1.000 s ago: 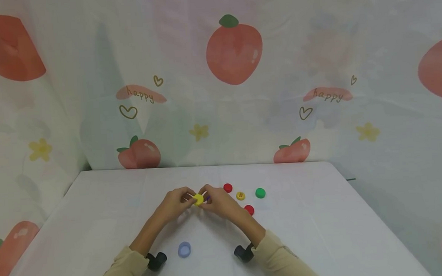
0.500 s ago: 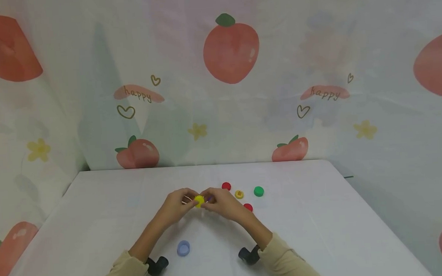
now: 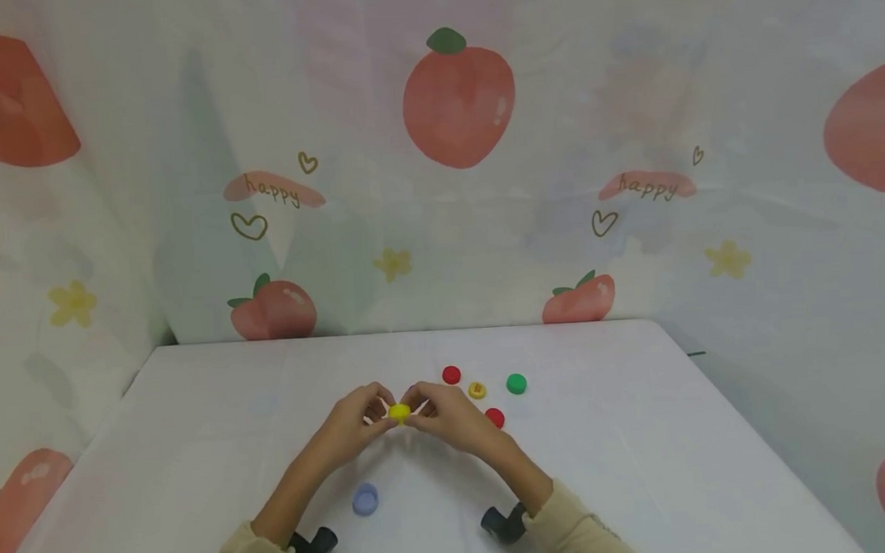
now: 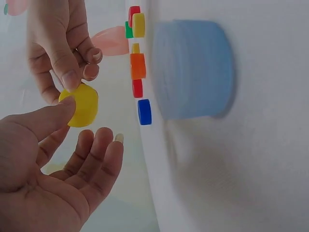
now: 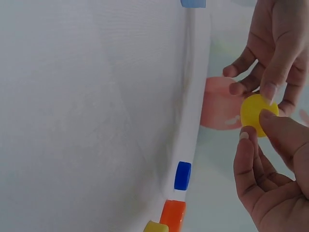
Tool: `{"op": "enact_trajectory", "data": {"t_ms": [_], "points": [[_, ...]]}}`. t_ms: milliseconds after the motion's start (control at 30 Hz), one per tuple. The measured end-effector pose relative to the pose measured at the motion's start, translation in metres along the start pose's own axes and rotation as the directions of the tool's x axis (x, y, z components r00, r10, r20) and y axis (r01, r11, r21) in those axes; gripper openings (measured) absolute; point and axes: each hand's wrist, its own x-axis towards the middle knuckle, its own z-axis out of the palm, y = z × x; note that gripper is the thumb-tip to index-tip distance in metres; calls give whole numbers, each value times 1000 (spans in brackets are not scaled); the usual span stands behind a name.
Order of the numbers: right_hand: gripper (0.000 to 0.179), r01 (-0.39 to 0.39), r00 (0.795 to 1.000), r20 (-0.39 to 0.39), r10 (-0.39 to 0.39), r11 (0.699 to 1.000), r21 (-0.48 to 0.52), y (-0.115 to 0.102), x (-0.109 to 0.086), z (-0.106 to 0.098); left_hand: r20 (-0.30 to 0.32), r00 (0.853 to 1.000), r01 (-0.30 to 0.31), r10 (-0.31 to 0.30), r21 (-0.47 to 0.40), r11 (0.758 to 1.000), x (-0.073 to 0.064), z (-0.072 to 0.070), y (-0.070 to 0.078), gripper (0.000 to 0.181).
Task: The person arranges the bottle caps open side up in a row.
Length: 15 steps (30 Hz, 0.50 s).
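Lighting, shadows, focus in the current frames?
Head: dim, fairly flat light, soft shadows on the white tablecloth; left wrist: light blue cap looms close and looks blurred, with diffuse shadow on the cloth; right wrist: yellow disc shows no strong glare.

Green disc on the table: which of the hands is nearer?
Right. In the head view, the right hand is left of the green disc; the left hand is farther left.
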Motion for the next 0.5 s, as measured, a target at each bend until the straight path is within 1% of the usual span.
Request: {"op": "enact_trajectory", "data": {"t_ms": [167,333,500], "points": [[21,18,1000,-17,-19,1000,-15,-1,-4,1,8,1000,20,-20,-46,999,-4,3,-1,15],[21,23,1000,-18,-24,1000,-11,-1,-7,2,2,999,36,-36,-93,995,-6,3,0,14],[18,2,1000,-1,-2,1000,-5,-1,-11,3,22,999,51,-49,-80,995,-9,3,-1,15]]}}
